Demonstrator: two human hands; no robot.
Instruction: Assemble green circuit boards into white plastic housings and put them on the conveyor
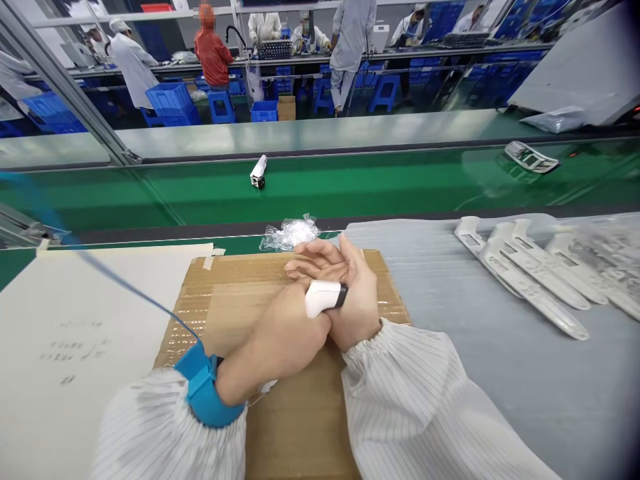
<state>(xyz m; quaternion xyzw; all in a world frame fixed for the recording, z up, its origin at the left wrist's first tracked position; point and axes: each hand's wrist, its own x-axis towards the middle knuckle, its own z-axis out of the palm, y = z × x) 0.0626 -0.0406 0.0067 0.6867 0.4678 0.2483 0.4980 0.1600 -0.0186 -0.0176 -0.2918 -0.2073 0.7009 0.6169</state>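
Note:
My left hand [283,327], with a blue strap round its wrist, is closed round a white device [323,297] with a black end. The device's black end touches the palm of my right hand [355,293], which lies palm up with its fingers apart and slightly curled. Both hands are together above a brown cardboard sheet [300,427]. Crumpled clear plastic [290,233] lies just beyond the cardboard's far edge.
White curved parts [530,273] lie on the grey sheet [425,267] at the right. Across the green belt [350,187] are a white device [259,172] and a white frame [531,157]. A blue cord [135,290] runs from the strap. Several people stand or sit farther back.

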